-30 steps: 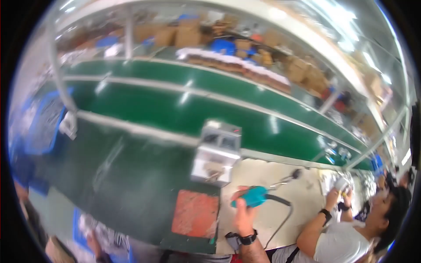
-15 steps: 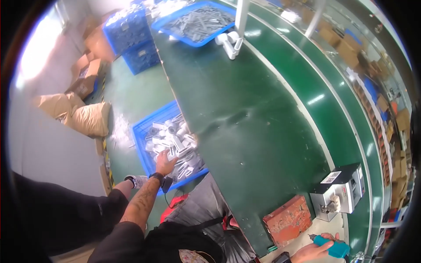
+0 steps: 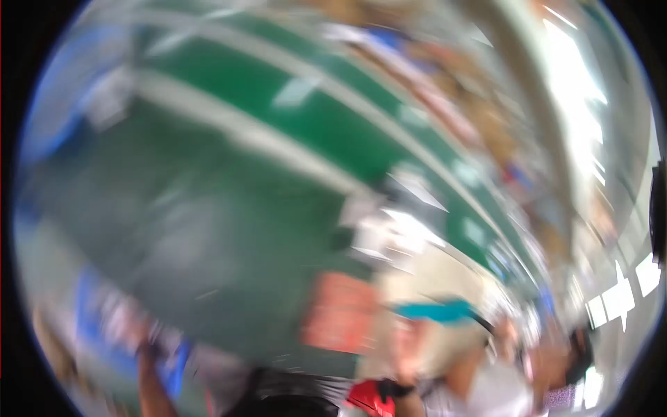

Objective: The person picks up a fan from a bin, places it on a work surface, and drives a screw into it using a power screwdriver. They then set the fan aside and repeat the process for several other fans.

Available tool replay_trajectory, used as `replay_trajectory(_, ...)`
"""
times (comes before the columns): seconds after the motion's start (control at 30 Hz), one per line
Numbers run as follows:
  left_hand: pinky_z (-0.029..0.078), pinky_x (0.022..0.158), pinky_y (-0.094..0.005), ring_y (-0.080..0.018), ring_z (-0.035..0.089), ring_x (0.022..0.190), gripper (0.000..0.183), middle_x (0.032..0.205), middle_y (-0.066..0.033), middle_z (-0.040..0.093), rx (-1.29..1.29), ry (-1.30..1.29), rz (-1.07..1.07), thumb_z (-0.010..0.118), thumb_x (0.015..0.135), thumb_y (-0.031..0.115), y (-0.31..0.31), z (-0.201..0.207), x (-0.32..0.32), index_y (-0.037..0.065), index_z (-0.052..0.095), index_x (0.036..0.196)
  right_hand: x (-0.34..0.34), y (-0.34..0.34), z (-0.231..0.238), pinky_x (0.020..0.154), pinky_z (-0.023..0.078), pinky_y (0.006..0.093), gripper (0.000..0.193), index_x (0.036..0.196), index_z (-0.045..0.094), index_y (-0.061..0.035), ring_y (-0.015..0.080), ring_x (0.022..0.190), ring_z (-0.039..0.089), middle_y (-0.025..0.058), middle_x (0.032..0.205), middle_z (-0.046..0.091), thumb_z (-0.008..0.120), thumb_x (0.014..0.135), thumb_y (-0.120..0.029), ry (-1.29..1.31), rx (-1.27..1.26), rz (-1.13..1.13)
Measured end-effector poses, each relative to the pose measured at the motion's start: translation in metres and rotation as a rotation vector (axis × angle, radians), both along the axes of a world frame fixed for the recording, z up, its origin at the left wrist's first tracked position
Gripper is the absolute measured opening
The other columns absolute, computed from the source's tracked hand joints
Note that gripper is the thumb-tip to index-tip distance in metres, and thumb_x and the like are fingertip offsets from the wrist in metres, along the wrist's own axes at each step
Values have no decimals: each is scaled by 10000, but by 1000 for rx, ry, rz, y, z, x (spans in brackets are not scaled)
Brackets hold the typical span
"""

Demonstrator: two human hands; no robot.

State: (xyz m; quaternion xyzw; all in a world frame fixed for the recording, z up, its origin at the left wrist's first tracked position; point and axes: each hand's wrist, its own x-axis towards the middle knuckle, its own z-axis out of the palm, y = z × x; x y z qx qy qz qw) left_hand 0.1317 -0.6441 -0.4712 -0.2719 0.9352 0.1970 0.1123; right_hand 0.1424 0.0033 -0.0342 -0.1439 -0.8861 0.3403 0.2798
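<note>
Motion smears the whole picture. My left hand (image 3: 135, 335) reaches into the blue crate (image 3: 85, 306) of white plastic parts at the lower left; its fingers are too blurred to show whether they hold a part. At the lower right, my right hand (image 3: 408, 344) is closed round a teal electric screwdriver (image 3: 438, 311), which lies sideways above the pale board (image 3: 445, 281). Just left of that hand is a worn red block (image 3: 340, 313) on the green table (image 3: 201, 229).
A black and silver boxy machine (image 3: 396, 233) stands beyond the red block. Past the table runs a green conveyor (image 3: 278, 104). Another blue tray (image 3: 55, 90) is at the far left. At the lower right sits another person (image 3: 500, 389), blurred.
My view has swung to the right, so the crate and table have shifted left in the picture. The left hand is still at the crate and the right still has the screwdriver.
</note>
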Motion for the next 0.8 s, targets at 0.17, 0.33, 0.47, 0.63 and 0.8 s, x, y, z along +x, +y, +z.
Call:
replay_trajectory(0.17, 127, 1213, -595, -446, 186, 1494, 1010, 1651, -208, 191, -328, -225, -319, 646, 848, 638, 3, 30, -25, 178, 177, 1615, 17, -42, 10, 1096, 398, 431, 600, 1396, 450, 14, 354, 1289, 499, 212, 1352, 521, 694, 929, -273, -270, 18, 45)
replay_trajectory(0.33, 118, 1204, -620, -442, 149, 1503, 1017, 1658, -199, 170, -448, -297, -611, 630, 850, 648, 16, 18, -49, 170, 162, 1616, 30, -65, 26, 1047, 432, 437, 474, 1329, 503, -17, 376, 1219, 523, 194, 1272, 557, 658, 957, -267, -247, 207, -56)
replay_trajectory(0.47, 111, 1196, -640, -439, 119, 1509, 1022, 1663, -192, 152, -511, -337, -728, 617, 852, 656, 7, 9, -54, 164, 150, 1617, 29, -74, 21, 1032, 446, 437, 426, 1303, 534, -28, 368, 1208, 540, 182, 1263, 575, 651, 961, -253, -247, 205, -104)
replay_trajectory(0.63, 102, 1187, -665, -435, 82, 1518, 1029, 1670, -182, 131, -582, -374, -826, 600, 854, 666, 2, 1, -57, 157, 135, 1618, 25, -77, 17, 1018, 454, 426, 395, 1283, 543, -27, 350, 1191, 553, 168, 1239, 589, 638, 973, -252, -221, 227, -91)
replay_trajectory(0.8, 93, 1178, -690, -432, 45, 1526, 1036, 1677, -173, 109, -636, -390, -898, 584, 856, 676, 6, -6, -60, 149, 121, 1619, 27, -74, 17, 1015, 456, 421, 375, 1277, 553, -34, 351, 1177, 563, 162, 1217, 603, 628, 982, -253, -221, 245, -100)
